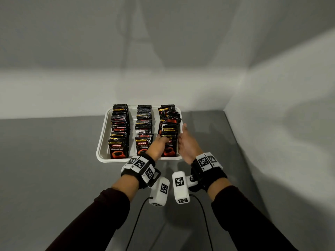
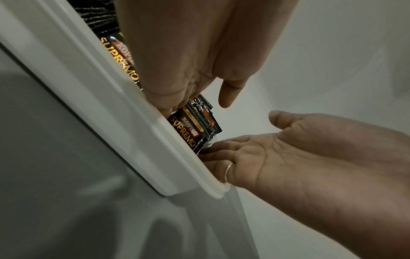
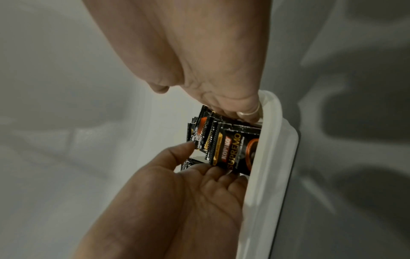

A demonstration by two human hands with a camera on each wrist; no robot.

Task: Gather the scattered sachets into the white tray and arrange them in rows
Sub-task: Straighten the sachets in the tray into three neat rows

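A white tray [image 1: 101, 142] holds three rows of black coffee sachets standing on edge. The left row [image 1: 118, 127] and the middle row [image 1: 144, 124] look neat. The right row [image 1: 169, 127] leans unevenly. My left hand [image 1: 162, 139] presses its fingers against that row's left side near the front. My right hand [image 1: 182, 134] lies flat along the row's right side, inside the tray rim. The wrist views show the same sachets [image 2: 195, 126] [image 3: 233, 149] between the left hand [image 2: 177, 98] [image 3: 199, 175] and the ringed right hand [image 2: 244, 149] [image 3: 233, 105]. Neither hand lifts anything.
The tray sits on a grey table [image 1: 54, 160] that ends at white walls behind and on the right [image 1: 272, 124]. Black cables [image 1: 137, 223] run from the wrist cameras toward me. No loose sachets show on the table.
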